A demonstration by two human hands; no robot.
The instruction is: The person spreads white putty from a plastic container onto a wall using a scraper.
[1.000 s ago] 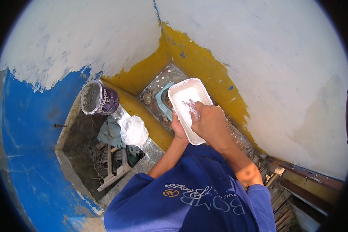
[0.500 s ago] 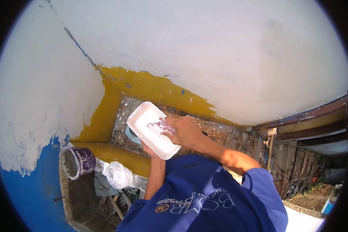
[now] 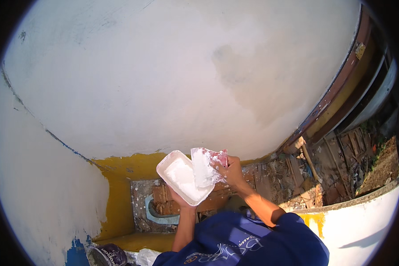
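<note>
White wall: [image 3: 164, 80] fills more of the view than half a second ago.
Tray: [image 3: 175, 187] held up before it, white paste [image 3: 179, 173] inside.
Scraper: [image 3: 204, 170] raised from the paste to overlap the tray's right side, face now showing, coated white; apparently loaded.
Right hand: [image 3: 232, 172] grip pinching the scraper's reddish end.
Left hand: [image 3: 181, 200] grip clasping the tray from below, fingers mostly hidden.
</note>
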